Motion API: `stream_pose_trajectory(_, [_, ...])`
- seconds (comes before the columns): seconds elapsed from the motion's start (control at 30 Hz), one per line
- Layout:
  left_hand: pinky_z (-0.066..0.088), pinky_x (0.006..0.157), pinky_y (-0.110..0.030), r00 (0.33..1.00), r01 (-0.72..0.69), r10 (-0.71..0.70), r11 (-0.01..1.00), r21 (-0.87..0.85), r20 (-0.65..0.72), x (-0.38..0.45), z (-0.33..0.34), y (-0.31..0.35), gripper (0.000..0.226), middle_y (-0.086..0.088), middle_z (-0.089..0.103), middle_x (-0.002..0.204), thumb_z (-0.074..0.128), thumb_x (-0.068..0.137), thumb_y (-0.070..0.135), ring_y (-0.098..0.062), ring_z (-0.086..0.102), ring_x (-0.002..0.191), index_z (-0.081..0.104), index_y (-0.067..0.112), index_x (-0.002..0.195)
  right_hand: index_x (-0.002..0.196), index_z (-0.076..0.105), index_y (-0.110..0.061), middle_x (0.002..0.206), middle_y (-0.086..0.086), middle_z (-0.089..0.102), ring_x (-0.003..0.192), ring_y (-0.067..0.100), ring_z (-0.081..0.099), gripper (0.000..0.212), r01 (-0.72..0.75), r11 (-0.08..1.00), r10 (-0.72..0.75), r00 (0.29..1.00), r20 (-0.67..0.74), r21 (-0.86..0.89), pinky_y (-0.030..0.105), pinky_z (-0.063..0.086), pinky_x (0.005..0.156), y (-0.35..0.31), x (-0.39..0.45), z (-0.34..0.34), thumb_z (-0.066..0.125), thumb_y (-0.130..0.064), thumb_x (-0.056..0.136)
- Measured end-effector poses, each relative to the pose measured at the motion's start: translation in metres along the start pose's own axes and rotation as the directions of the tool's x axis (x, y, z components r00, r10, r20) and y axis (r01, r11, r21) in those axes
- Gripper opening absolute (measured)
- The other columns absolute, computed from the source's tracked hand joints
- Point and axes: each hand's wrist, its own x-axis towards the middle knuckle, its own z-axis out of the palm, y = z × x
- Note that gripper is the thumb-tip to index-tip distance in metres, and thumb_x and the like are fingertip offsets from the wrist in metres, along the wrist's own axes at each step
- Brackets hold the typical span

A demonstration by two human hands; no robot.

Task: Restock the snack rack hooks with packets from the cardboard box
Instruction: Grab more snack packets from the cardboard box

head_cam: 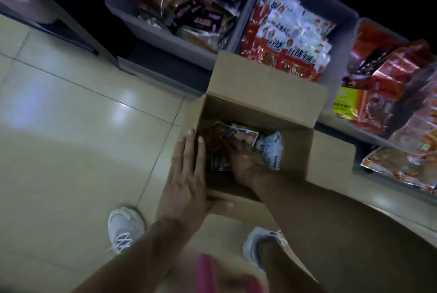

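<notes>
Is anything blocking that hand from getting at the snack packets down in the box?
Nothing visible does. The cardboard box stands open with its flaps folded out, and the right hand is already down inside on the packets. The left hand rests flat on the box's left wall, clear of the opening. The rack hooks are out of view.
</notes>
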Motion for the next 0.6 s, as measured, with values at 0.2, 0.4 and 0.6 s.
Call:
stream_pose_trajectory(0.2, [0.03,0.123,-0.057,0.977,-0.088,0.082,0.996,-0.023,-0.195,-0.007,0.027,-0.013,0.126,-0.016,-0.003,0.175,0.052,0.082,0.084,-0.037,0.01,0.161,0.009,-0.001,0.164,0.162,-0.011,-0.027,0.169,0.013,-0.018,0.152,0.052,-0.007,0.071,0.027,0.965,-0.002,0.995,0.097,-0.259,0.082,0.008,0.109,0.002,0.073,0.052,0.036,-0.035,0.109])
stream_pose_trajectory(0.4, [0.032,0.121,-0.056,0.969,-0.116,0.116,0.993,0.014,-0.22,-0.002,0.03,-0.014,0.134,-0.018,0.002,0.174,0.079,0.07,0.071,-0.039,0.015,0.16,0.015,-0.002,0.163,0.163,0.001,-0.024,0.17,0.018,0.002,0.146,0.06,0.014,0.065,0.032,0.964,-0.039,0.999,-0.022,-0.265,0.077,0.02,0.11,0.005,0.079,0.046,0.038,-0.021,0.109])
stream_pose_trajectory(0.6, [0.029,0.124,-0.057,0.981,-0.094,0.1,0.995,0.04,-0.166,0.002,0.024,-0.01,0.125,-0.018,-0.002,0.174,0.05,0.082,0.084,-0.039,0.01,0.161,0.012,-0.003,0.163,0.141,0.055,-0.014,0.135,0.014,0.065,0.12,0.034,0.064,0.045,0.101,0.964,-0.125,0.989,-0.084,-0.246,0.045,0.054,0.097,0.015,0.052,-0.008,0.055,-0.012,0.096])
